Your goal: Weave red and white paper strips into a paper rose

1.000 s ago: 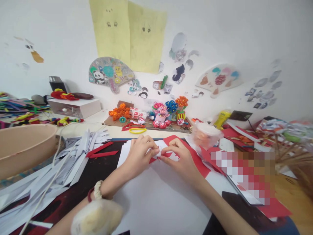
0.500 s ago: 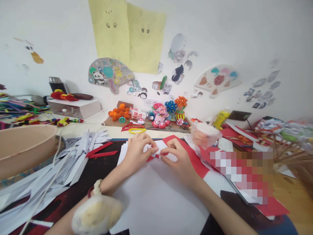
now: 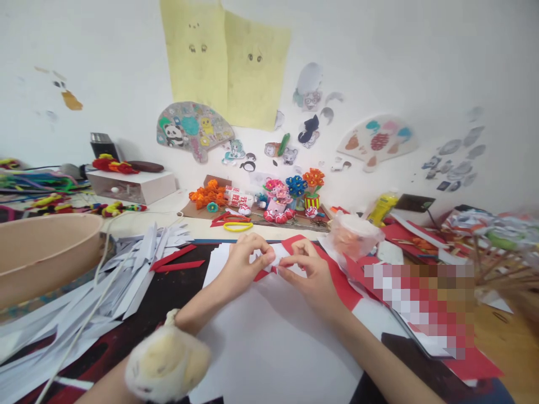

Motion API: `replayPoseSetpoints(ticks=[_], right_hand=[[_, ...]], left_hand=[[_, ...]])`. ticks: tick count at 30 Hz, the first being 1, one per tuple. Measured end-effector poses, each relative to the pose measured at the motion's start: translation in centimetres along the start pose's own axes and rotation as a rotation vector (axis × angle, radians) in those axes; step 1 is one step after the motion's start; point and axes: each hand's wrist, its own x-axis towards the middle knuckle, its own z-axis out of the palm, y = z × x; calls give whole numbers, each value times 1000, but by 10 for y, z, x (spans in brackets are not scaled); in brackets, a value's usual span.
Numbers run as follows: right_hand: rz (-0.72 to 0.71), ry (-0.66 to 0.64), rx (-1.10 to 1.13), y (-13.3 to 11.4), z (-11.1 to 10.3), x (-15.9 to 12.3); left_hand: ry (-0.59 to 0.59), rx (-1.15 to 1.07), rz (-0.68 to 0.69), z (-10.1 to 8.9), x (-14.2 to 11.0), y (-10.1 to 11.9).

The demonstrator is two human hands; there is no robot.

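Over the far part of a stack of white paper [image 3: 278, 336], my left hand [image 3: 248, 259] and my right hand [image 3: 309, 272] meet with their fingertips nearly touching. Each one pinches with thumb and forefinger on a small red paper strip [image 3: 265, 274], mostly covered by the fingers. Exactly how the strip is folded I cannot make out. A red paper sheet [image 3: 343, 283] lies partly beneath my right hand. From my left wrist hangs a plush toy [image 3: 168, 365] in white and pale yellow.
Left of the stack lie two cut red strips [image 3: 179, 265] and a heap of white paper strips [image 3: 130, 280], beside a beige basin [image 3: 46, 247]. Pipe-cleaner flowers [image 3: 278, 193] stand at the back. A plastic bag [image 3: 351, 235] and a yellow bottle [image 3: 382, 209] are at right.
The view has shifted slightly, so the whole scene sits a little lower and further right. Both hands keep their pinch on the strip, with only small finger movement.
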Motion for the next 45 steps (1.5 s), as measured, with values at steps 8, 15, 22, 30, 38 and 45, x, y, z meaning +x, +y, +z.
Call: replayPoseSetpoints(ticks=[8, 15, 22, 30, 38, 45], right_hand=[[-35, -64, -45, -1, 4, -1], [-71, -54, -69, 8, 6, 0], [-52, -53, -23, 12, -4, 5], [-166, -179, -104, 13, -16, 9], [-178, -259, 5, 8, -14, 6], [-132, -210, -14, 6, -11, 6]], left_hand=[[2, -6, 1, -1, 0, -1], [-12, 7, 12, 4, -2, 3], [-50, 55, -2, 0, -1, 3], [-197, 113, 43, -12, -2, 10], [-241, 87, 79, -19, -5, 11], [-247, 63, 112, -17, -8, 10]])
